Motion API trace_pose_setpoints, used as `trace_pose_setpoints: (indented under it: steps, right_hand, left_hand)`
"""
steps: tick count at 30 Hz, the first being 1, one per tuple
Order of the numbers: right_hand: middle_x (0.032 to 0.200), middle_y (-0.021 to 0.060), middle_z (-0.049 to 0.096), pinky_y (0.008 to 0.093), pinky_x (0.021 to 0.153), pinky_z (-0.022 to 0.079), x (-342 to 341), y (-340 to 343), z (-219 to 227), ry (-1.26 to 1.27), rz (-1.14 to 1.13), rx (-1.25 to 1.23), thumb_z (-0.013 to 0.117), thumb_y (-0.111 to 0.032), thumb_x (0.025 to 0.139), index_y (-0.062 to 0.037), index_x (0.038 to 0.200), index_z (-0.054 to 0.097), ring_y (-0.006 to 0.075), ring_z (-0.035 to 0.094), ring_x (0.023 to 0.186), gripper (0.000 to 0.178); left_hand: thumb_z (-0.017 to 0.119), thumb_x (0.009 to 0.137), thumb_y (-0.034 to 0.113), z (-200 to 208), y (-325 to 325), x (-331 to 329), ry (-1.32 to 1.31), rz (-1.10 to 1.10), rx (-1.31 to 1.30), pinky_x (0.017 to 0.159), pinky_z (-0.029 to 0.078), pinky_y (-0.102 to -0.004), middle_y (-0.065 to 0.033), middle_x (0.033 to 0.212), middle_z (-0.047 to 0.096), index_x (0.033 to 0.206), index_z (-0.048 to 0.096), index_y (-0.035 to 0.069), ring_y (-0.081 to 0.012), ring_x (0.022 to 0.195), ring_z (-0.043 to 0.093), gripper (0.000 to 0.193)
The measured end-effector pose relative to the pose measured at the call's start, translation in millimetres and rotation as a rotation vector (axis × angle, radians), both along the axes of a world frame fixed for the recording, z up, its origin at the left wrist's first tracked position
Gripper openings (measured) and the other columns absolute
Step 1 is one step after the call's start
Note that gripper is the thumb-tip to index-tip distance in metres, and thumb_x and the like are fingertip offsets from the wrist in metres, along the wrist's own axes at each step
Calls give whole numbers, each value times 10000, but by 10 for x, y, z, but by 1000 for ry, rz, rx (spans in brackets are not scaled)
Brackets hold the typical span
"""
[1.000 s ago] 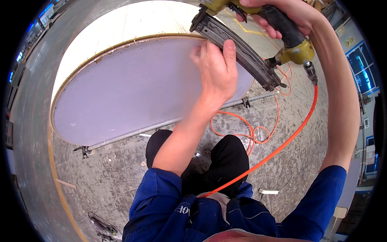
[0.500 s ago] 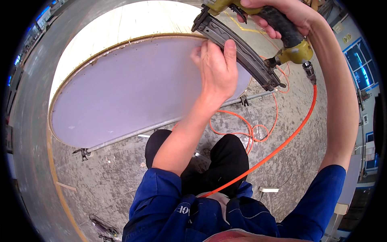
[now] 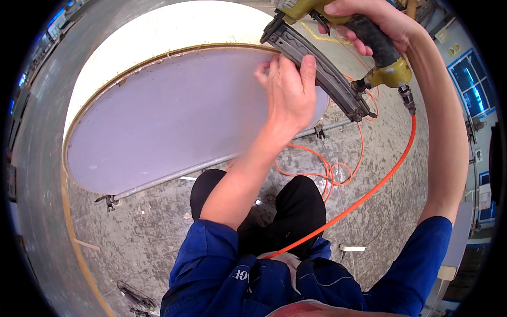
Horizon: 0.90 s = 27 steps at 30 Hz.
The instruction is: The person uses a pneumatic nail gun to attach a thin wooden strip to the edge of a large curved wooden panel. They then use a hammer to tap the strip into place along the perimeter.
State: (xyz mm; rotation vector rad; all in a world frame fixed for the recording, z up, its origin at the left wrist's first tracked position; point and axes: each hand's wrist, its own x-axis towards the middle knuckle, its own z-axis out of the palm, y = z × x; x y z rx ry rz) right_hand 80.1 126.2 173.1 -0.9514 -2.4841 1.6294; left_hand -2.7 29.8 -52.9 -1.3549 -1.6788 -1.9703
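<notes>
Slightly rightward in the head view, the nail gun point(image 3: 331, 83) and the left hand point(image 3: 290, 95) have been shifted since the earlier frame, while the oval board point(image 3: 169, 116) has been left almost unmoved. At upper right, the gun's yellow-green body and black rubbery handle are gripped by the right hand point(image 3: 383, 21), its fingers wrapped around; the long dark metal magazine is slanted down to the right. At upper centre, the left hand is half curled, with the thumb set apart from bent fingers near the board's rim; whether anything is pinched cannot be told. From upper to middle left, the smooth, purple-grey board is bordered by a rough brown edge and a pale curved side point(image 3: 153, 34). Below it, a grey metal pipe point(image 3: 177, 177) is seen above scuffed concrete point(image 3: 158, 238). An orange hose point(image 3: 364, 199) is joined to the gun.
</notes>
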Motion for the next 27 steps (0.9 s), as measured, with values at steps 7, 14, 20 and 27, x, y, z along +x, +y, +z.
trace_pose_setpoints:
  steps: [7,14,20,27]
  right_hand:
    - [699,68,637,272,476,550,81,-29,68,-11,-79,29,702,-194,942,40,1004,635,156,652,541,251]
    - [696,71,642,263,487,559,14,-6,26,-5,-36,10,708,-182,933,43,1019,638,148,644,535,251]
    - [689,68,634,260,489,558,61,-3,8,-11,-68,12,702,-176,936,53,1032,639,143,640,534,256]
    - [684,60,626,260,477,548,139,88,-21,-18,-1,-12,690,-199,949,52,1039,646,148,646,537,270]
  left_hand:
    - [441,1089,373,22,84,71,-27,-49,12,1004,288,-530,-181,1029,662,1159,579,-9,-364,1052,576,412]
    - [439,1091,380,-8,46,11,-21,-33,-6,1002,289,-528,-172,1021,663,1145,585,-8,-361,1043,579,418]
    - [444,1089,378,11,33,45,-3,-28,-16,1003,293,-524,-163,1026,673,1138,596,-10,-351,1048,585,419]
    - [454,1086,367,-27,78,77,6,-51,-54,1006,295,-529,-168,1067,678,1161,596,-5,-350,1073,581,406]
